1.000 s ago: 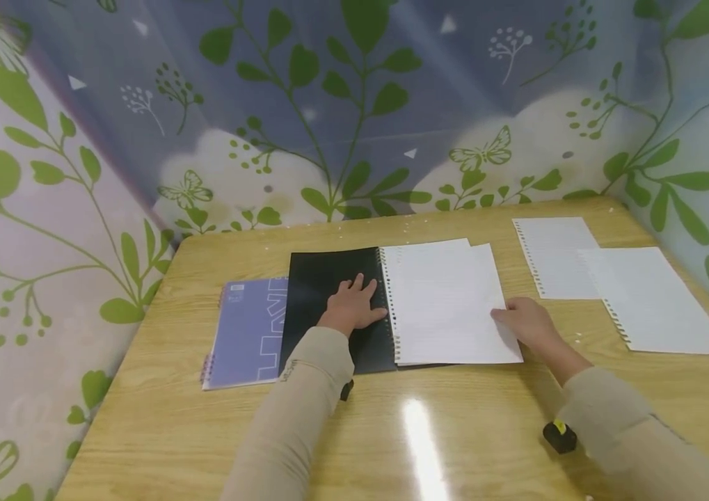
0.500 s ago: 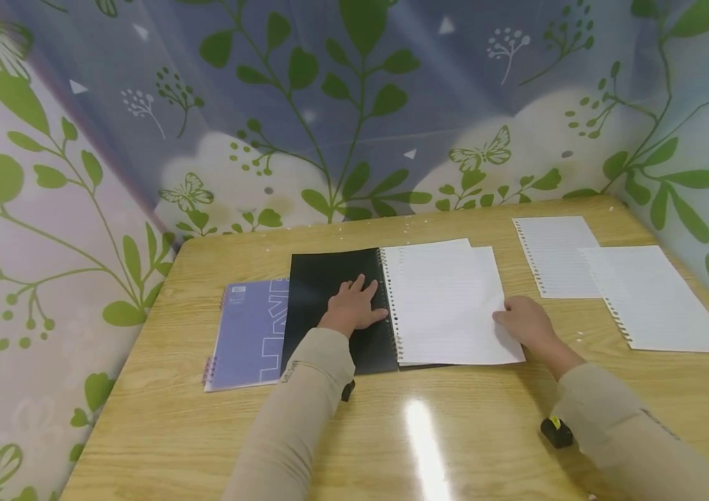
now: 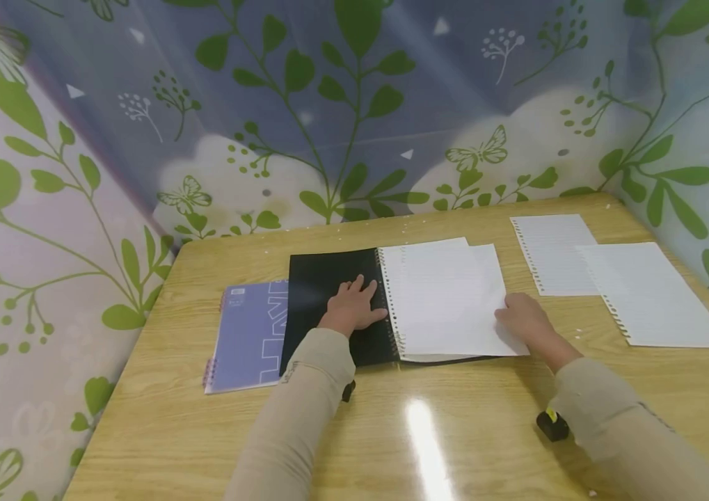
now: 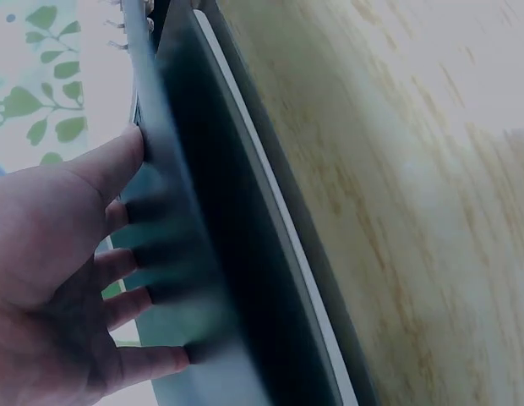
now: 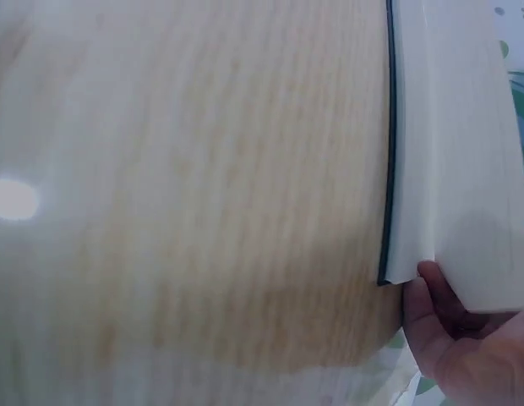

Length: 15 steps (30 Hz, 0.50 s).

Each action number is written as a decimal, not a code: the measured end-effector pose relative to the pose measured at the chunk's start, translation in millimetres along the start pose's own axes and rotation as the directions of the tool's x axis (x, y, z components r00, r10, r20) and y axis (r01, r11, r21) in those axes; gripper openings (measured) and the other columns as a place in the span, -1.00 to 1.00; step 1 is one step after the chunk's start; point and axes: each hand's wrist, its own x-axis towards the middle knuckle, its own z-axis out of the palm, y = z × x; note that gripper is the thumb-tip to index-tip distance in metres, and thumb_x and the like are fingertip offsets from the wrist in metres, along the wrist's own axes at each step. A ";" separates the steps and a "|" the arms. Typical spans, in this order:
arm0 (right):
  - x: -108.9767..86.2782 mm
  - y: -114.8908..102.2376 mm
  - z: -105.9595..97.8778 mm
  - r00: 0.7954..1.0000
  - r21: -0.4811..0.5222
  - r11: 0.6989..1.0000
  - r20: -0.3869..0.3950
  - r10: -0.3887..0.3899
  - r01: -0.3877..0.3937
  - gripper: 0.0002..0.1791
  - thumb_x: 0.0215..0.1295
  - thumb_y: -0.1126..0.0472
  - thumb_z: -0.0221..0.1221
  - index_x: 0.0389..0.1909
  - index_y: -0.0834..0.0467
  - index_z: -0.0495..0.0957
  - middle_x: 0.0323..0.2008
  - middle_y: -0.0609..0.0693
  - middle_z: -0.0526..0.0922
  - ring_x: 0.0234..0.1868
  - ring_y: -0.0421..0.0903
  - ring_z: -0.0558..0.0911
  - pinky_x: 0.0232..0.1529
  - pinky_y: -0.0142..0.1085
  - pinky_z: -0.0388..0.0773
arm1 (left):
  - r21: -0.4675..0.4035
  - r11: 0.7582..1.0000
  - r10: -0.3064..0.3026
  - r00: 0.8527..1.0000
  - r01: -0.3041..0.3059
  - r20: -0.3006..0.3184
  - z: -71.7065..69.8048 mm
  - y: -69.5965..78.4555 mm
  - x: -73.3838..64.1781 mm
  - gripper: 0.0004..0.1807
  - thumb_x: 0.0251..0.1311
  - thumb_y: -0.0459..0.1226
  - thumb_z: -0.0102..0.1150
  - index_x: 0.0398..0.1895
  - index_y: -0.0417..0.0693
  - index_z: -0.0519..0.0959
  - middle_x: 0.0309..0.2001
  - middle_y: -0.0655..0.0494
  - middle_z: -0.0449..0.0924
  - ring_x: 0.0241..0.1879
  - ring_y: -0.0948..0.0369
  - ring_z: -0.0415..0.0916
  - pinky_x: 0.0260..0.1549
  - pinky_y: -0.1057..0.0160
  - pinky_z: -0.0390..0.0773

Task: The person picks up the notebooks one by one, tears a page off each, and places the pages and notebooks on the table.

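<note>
An open spiral notebook with a black cover [image 3: 313, 299] lies mid-table. My left hand [image 3: 352, 306] presses on that cover with spread fingers, its thumb near the coil. In the left wrist view, the fingertips [image 4: 165, 362] of this hand touch the dark cover [image 4: 215, 296]. On the right half lies a white lined sheet [image 3: 448, 306] with a holed left edge along the coil. My right hand [image 3: 526, 321] pinches its right edge near the lower corner. The right wrist view has the raised paper [image 5: 477, 152] between the thumb and fingers of my right hand [image 5: 465, 351].
Partly under the black cover, a purple spiral notebook [image 3: 241, 341] lies to the left. Two loose sheets, one farther back [image 3: 554, 250] and one nearer [image 3: 667, 299], overlap at right. Small paper scraps dot the wooden table [image 3: 486, 431]. A leaf-patterned wall covering [image 3: 304, 167] stands behind.
My right hand has shifted the sheet's lower right corner slightly right and up, and its near edge now bows off the pages below. The left hand stays on the cover.
</note>
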 end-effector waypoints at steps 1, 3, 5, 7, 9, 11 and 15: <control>0.5 0.6 -0.1 1.000 -0.010 1.000 0.005 0.003 -0.003 -0.69 0.22 0.30 -0.11 -0.33 0.56 0.37 -0.35 0.42 0.47 -0.32 0.24 0.46 -0.22 -0.05 0.45 | -0.001 1.000 0.002 1.000 -0.002 -0.001 -0.2 -0.1 -0.1 -0.25 0.27 0.16 -0.17 0.45 0.20 -0.09 0.49 0.09 -0.26 0.46 0.01 -0.23 0.32 -0.05 0.12; 1.0 2.3 -1.0 1.000 -0.023 1.000 -0.004 -0.003 0.003 -0.61 0.23 0.29 -0.12 -0.16 0.61 0.36 -0.17 0.52 0.45 -0.16 0.35 0.47 -0.06 0.07 0.41 | -0.011 1.000 0.004 1.000 -0.004 0.001 -1.0 0.2 0.0 -0.25 0.27 0.16 -0.16 0.45 0.19 -0.09 0.49 0.08 -0.26 0.45 0.01 -0.23 0.32 -0.05 0.11; 2.2 3.7 -2.3 0.999 -0.019 1.000 -0.032 -0.009 0.009 -0.62 0.25 0.28 -0.13 -0.16 0.59 0.38 -0.16 0.50 0.47 -0.17 0.34 0.48 -0.09 0.06 0.42 | -0.023 1.000 0.004 1.000 -0.004 -0.005 -2.3 0.8 0.4 -0.26 0.27 0.14 -0.15 0.45 0.18 -0.08 0.49 0.07 -0.25 0.45 0.00 -0.22 0.31 -0.08 0.11; 3.6 4.8 -2.9 0.997 0.009 1.000 -0.074 -0.014 0.014 -0.69 0.26 0.26 -0.12 -0.34 0.49 0.41 -0.31 0.42 0.50 -0.33 0.23 0.48 -0.27 -0.06 0.44 | -0.044 0.999 -0.003 1.000 0.002 -0.017 -3.5 1.0 1.4 -0.25 0.27 0.12 -0.13 0.45 0.14 -0.06 0.48 0.04 -0.23 0.45 -0.01 -0.21 0.30 -0.11 0.12; 4.4 5.6 -4.0 0.994 0.043 0.999 -0.111 -0.008 0.013 -0.72 0.27 0.24 -0.10 -0.52 0.37 0.37 -0.49 0.28 0.46 -0.47 0.08 0.41 -0.44 -0.20 0.36 | -0.072 0.997 -0.018 0.999 0.016 -0.034 -4.9 1.7 2.5 -0.24 0.27 0.10 -0.10 0.45 0.06 -0.05 0.48 0.02 -0.21 0.44 -0.02 -0.19 0.28 -0.15 0.12; 4.2 5.2 -6.5 0.991 0.048 0.999 -0.134 -0.011 0.018 -0.71 0.28 0.22 -0.10 -0.62 0.25 0.28 -0.60 0.13 0.36 -0.53 -0.02 0.33 -0.51 -0.29 0.24 | -0.100 0.994 -0.040 0.997 0.034 -0.058 -5.6 2.2 4.4 -0.23 0.25 0.09 -0.08 0.43 -0.01 -0.03 0.47 0.00 -0.19 0.43 -0.03 -0.17 0.27 -0.19 0.12; -0.1 2.5 -17.4 0.984 0.033 0.999 -0.177 -0.037 0.043 -0.68 0.33 0.20 -0.10 -0.57 0.31 0.32 -0.63 0.12 0.35 -0.55 -0.02 0.32 -0.53 -0.29 0.21 | -0.181 0.982 -0.083 0.990 0.062 -0.115 -5.4 0.2 1.0 -0.22 0.23 0.07 -0.04 0.40 -0.11 0.03 0.46 -0.07 -0.19 0.42 -0.06 -0.18 0.29 -0.20 0.01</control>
